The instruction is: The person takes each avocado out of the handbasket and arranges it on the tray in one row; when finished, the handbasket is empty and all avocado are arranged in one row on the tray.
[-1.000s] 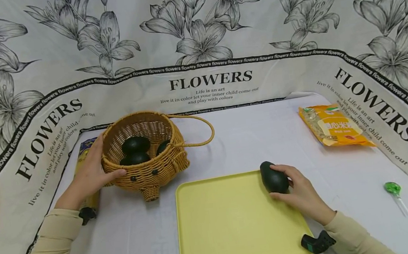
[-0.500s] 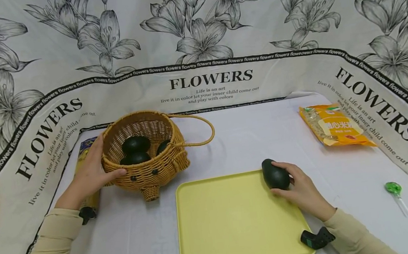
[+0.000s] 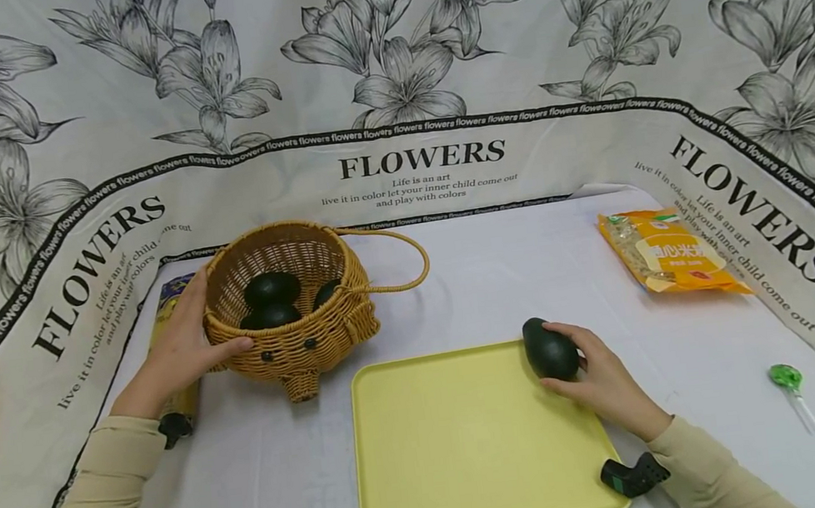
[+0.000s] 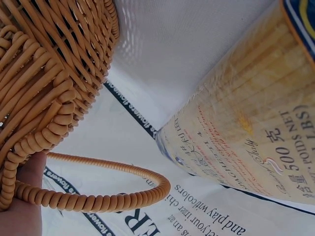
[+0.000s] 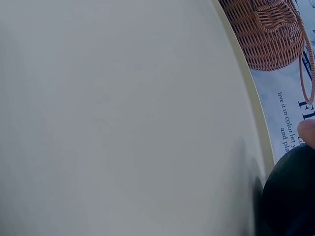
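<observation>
Dark green ovoid [image 3: 550, 349] held in right hand [image 3: 607, 382], yellow tray [image 3: 476, 456] below

I see the right thumb on the near side, fingers on the far side, spread just as wide as the ovoid, at the tray's far right corner. I can't tell if it touches the tray. Most of the tray spreads left of those fingers and nearer the wearer. Left hand [image 3: 179, 340] grips the wicker basket [image 3: 340, 329]: thumb over its front, fingers along its left outside. Right of those fingers, inside the basket, I count two more dark ovoids [image 3: 271, 289] and part of a third. Handle loop [image 3: 396, 289] juts out on the basket side away from them. Spaghetti pack [image 4: 246, 132] just left of the left fingers, partly hidden in the head view. Orange bag [image 3: 672, 253]: beyond and right of the right fingers; green lollipop [image 3: 785, 377] well right of them.
</observation>
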The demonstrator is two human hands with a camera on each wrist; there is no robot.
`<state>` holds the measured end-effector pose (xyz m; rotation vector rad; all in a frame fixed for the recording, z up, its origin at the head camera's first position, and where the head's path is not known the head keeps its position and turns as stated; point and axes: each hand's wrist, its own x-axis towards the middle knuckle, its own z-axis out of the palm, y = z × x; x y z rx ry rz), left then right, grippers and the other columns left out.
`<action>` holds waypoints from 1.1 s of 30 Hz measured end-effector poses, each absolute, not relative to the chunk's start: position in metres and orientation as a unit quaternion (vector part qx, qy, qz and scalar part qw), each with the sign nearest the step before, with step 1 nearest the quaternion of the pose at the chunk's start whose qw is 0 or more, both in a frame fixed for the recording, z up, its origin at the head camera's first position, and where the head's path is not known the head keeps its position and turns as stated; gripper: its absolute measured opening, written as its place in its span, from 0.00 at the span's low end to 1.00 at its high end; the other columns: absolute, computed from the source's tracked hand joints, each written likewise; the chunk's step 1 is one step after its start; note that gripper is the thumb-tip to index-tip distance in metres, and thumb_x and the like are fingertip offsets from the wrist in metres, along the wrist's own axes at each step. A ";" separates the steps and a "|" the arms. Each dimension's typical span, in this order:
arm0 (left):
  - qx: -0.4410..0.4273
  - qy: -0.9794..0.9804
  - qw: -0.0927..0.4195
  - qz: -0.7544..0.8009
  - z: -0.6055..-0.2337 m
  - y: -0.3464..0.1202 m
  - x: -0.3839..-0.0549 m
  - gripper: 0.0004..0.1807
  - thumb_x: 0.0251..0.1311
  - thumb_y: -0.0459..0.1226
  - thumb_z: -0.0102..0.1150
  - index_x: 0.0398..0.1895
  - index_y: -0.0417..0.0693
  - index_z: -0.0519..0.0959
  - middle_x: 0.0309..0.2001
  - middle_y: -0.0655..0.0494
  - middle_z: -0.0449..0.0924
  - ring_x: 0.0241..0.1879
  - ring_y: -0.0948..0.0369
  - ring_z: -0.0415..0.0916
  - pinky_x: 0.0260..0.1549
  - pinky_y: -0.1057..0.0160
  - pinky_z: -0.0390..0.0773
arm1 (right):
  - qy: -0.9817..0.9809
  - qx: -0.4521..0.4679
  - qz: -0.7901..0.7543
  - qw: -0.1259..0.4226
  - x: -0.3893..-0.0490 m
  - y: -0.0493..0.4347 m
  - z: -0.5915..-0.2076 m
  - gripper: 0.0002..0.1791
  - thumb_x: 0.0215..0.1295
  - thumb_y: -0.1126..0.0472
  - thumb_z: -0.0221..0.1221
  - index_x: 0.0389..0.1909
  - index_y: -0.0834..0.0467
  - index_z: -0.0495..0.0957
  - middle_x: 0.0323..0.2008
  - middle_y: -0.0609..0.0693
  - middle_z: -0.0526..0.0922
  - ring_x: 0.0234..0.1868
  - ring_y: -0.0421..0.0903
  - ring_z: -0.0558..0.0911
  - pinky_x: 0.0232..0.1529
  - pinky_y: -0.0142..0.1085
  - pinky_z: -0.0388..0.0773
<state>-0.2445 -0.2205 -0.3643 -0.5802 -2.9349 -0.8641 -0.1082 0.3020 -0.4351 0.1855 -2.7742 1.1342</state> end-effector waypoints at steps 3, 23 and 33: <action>-0.187 -0.942 0.015 -0.280 -0.364 -0.220 -0.245 0.66 0.48 0.56 0.66 0.73 0.57 0.24 0.76 0.47 0.27 0.73 0.37 0.34 0.64 0.29 0.47 | -0.921 0.060 0.379 0.068 -0.108 0.302 -0.434 0.42 0.49 0.62 0.70 0.66 0.58 0.61 0.64 0.64 0.62 0.64 0.64 0.65 0.55 0.62 0.71; -0.184 -0.942 0.015 -0.280 -0.365 -0.220 -0.245 0.66 0.47 0.56 0.67 0.74 0.57 0.24 0.76 0.47 0.27 0.73 0.37 0.34 0.63 0.28 0.48 | -0.913 0.068 0.400 0.043 -0.106 0.302 -0.430 0.47 0.52 0.56 0.69 0.70 0.60 0.54 0.67 0.63 0.58 0.67 0.63 0.61 0.63 0.50 0.66; -0.183 -0.943 0.013 -0.277 -0.364 -0.220 -0.245 0.66 0.47 0.57 0.67 0.73 0.57 0.24 0.76 0.47 0.26 0.73 0.37 0.34 0.63 0.28 0.48 | -0.912 0.080 0.400 0.049 -0.104 0.301 -0.429 0.48 0.50 0.57 0.70 0.69 0.62 0.55 0.66 0.62 0.59 0.67 0.61 0.60 0.63 0.50 0.65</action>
